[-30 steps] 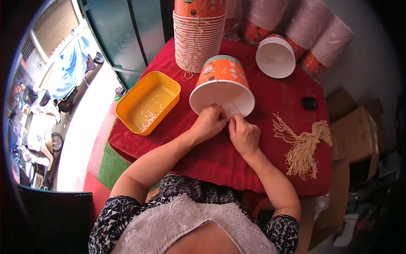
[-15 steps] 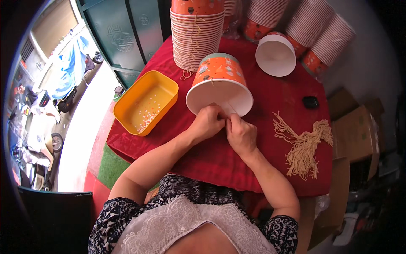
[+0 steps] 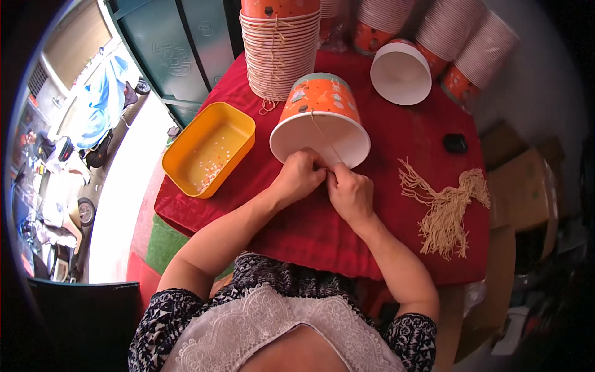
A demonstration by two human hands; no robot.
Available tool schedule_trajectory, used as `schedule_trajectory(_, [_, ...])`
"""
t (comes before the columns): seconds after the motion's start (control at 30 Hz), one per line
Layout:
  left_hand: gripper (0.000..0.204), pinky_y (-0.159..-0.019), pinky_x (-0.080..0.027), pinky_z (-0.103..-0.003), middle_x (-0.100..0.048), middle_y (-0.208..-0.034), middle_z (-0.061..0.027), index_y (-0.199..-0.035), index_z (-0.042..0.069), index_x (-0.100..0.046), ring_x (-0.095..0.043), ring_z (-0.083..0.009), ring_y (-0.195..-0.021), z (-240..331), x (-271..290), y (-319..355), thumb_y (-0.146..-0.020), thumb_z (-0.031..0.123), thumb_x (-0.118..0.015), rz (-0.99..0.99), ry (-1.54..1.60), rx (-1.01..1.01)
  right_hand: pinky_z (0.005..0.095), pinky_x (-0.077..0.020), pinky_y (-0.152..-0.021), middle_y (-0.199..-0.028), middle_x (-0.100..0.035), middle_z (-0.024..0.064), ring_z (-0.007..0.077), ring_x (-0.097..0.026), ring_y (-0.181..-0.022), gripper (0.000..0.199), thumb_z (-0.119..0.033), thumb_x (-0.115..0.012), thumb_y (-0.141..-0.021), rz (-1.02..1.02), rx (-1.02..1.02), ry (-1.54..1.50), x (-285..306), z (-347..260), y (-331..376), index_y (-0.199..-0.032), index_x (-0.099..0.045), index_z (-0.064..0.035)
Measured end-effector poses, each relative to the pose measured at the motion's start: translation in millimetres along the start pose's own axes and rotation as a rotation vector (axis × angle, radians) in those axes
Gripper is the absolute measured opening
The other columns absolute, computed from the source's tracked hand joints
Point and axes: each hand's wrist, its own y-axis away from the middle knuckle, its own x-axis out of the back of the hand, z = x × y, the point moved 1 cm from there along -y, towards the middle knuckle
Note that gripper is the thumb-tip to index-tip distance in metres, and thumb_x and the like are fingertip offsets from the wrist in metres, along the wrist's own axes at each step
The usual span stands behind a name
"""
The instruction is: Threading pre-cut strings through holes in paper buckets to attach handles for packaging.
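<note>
An orange paper bucket (image 3: 319,102) with a printed pattern lies tipped on the red-covered table, its white mouth facing me. A thin beige string (image 3: 322,131) comes over its upper rim and crosses the mouth down to my hands. My right hand (image 3: 351,193) is closed, pinching the string just below the lower rim. Beside it, my left hand (image 3: 299,177) is closed at the lower left of the rim. Its fingertips nearly meet the right ones, and what they pinch is hidden. A bundle of beige strings (image 3: 447,211) lies to the right.
A yellow tub (image 3: 242,139) with small pale and red bits stands at left. Behind it rises a tall stack of buckets (image 3: 279,56) with strings on it. More stacked buckets (image 3: 449,28), one white-mouthed bucket (image 3: 401,75) and a black object (image 3: 455,143) are at right. Cardboard boxes (image 3: 517,195) stand beyond the table.
More of the string now shows taut across the bucket's mouth. Both hands have shifted slightly left and stay close together at the lower rim. The view has moved a little.
</note>
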Motion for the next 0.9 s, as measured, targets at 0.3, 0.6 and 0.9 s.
schedule_trajectory(0.3, [0.016, -0.078, -0.051, -0.037, -0.067, -0.092, -0.0185, -0.089, -0.005, -0.067, -0.065, -0.027, -0.088, -11.7, -3.2, -0.8, -0.075, 0.002, -0.064, 0.052, -0.035, -0.083, 0.0439, -0.0529, -0.059, -0.076, -0.067, 0.018, 0.037, -0.067, -0.07, 0.007, -0.007, -0.064, -0.083, 0.021, -0.098, -0.077, -2.7, 3.4, 0.6, -0.089, -0.066, -0.0044])
schedule_trajectory(0.6, [0.013, -0.077, -0.051, -0.037, -0.067, -0.09, -0.0183, -0.087, -0.004, -0.067, -0.066, -0.0281, -0.087, -11.2, -4.5, 0.2, -0.076, 0.002, -0.066, 0.09, -0.119, -0.091, 0.0434, -0.0531, -0.063, -0.08, -0.067, 0.0189, 0.0376, -0.067, -0.076, 0.01, -0.01, -0.065, -0.084, -0.048, -0.195, -0.191, 1.3, 4.0, -2.1, -0.092, -0.067, -0.0033])
schedule_trajectory(0.9, [0.012, -0.079, -0.051, -0.037, -0.066, -0.089, -0.0185, -0.087, -0.004, -0.066, -0.065, -0.0296, -0.089, -11.3, -3.7, 2.6, -0.076, 0.002, -0.066, 0.063, -0.104, -0.1, 0.04, -0.0528, -0.063, -0.079, -0.067, 0.0191, 0.0352, -0.068, -0.075, 0.011, -0.009, -0.063, -0.085, -0.072, -0.257, -0.258, 1.9, 7.0, -4.6, -0.09, -0.068, -0.0012])
